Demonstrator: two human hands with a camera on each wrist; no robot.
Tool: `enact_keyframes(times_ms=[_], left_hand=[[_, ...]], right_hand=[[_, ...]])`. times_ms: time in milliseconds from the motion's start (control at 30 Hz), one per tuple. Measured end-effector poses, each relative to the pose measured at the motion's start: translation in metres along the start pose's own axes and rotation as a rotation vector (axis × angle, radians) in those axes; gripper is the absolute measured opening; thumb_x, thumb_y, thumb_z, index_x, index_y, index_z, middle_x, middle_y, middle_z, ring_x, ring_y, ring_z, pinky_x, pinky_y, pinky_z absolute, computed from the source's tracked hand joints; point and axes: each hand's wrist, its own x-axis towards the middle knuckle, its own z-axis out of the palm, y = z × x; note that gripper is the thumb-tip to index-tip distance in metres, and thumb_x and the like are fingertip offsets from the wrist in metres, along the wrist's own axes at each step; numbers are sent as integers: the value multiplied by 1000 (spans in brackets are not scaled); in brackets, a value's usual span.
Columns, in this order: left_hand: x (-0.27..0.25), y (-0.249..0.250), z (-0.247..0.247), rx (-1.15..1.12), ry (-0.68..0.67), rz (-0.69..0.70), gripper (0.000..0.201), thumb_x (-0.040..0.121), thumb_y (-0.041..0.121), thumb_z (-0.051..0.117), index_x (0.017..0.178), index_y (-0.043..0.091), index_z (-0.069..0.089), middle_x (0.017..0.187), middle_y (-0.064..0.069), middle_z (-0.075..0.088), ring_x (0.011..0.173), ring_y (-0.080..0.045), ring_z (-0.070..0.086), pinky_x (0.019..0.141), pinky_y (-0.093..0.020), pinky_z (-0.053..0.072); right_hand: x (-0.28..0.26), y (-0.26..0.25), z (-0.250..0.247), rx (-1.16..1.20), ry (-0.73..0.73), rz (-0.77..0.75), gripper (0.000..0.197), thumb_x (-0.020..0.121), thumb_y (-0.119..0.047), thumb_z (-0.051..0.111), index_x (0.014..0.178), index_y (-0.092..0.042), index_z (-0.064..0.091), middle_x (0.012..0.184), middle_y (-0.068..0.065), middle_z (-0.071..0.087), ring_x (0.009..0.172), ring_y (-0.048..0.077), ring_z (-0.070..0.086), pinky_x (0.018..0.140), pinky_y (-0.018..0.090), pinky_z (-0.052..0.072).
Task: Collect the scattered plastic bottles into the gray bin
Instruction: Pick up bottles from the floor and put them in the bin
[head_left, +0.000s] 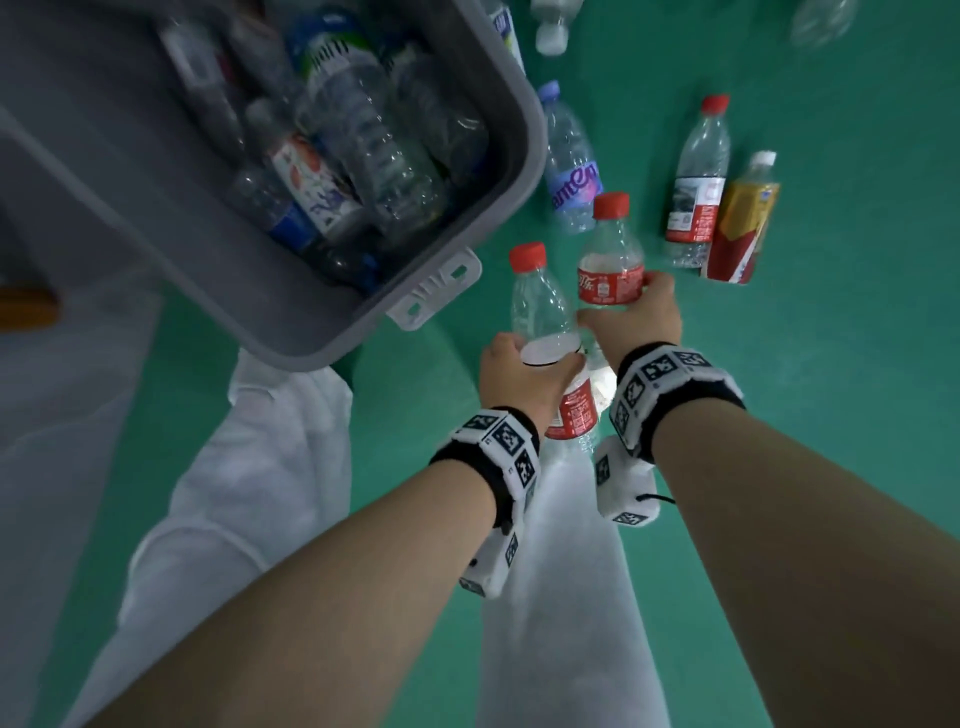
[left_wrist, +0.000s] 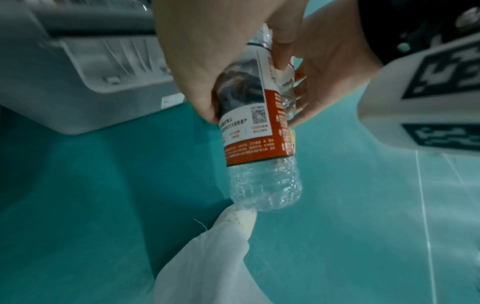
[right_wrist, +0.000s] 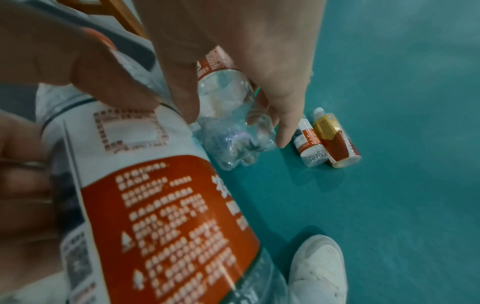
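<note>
Nearest, the left hand (head_left: 511, 371) grips a clear red-capped water bottle (head_left: 545, 332) around its white-and-red label. Just beside it, the right hand (head_left: 636, 317) holds a cola bottle (head_left: 609, 260) by its red label. Both bottles are lifted above the green floor (head_left: 831, 389). The gray bin (head_left: 291, 312), already holding many bottles, sits to the left. Further off, several bottles still lie scattered. Likely next: carry both over the rim and release.
</note>
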Motion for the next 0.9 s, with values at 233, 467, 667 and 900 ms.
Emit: enact_keyframes(times_ms=[233,467,667,900], left_hand=[[-24,17,-80,-107,102,47,46,68,33,78,103,15,53,107,-5,61,94,-20,62,87,-37,53],[3,38,-166,-206,273,24,44,69,36,76,97,15,49,110,-8,58,96,-24,59,88,-40,51],[41,42,-228,-271,307,-55,60,63,48,71,108,13,51,112,-8,61,93,-26,64,83,-40,54],[56,32,-248,-90,363,33,51,72,47,54,84,-1,66,87,-20,68,80,-35,67,75,-46,57]], right_hand=[[-63,-63,16,4,-52,-109,58,68,-20,78,116,-15,46,112,5,58,99,22,59,82,29,46],[-99,-121,59,-103,-179,-224,64,68,-30,80,120,-14,48,112,5,59,97,21,59,83,30,47],[-110,-163,113,-282,-332,-197,75,65,-24,81,128,-12,41,120,8,58,109,26,58,99,43,47],[-119,-176,138,-357,-388,-248,69,76,-20,76,134,-12,39,127,9,52,115,25,54,102,38,45]])
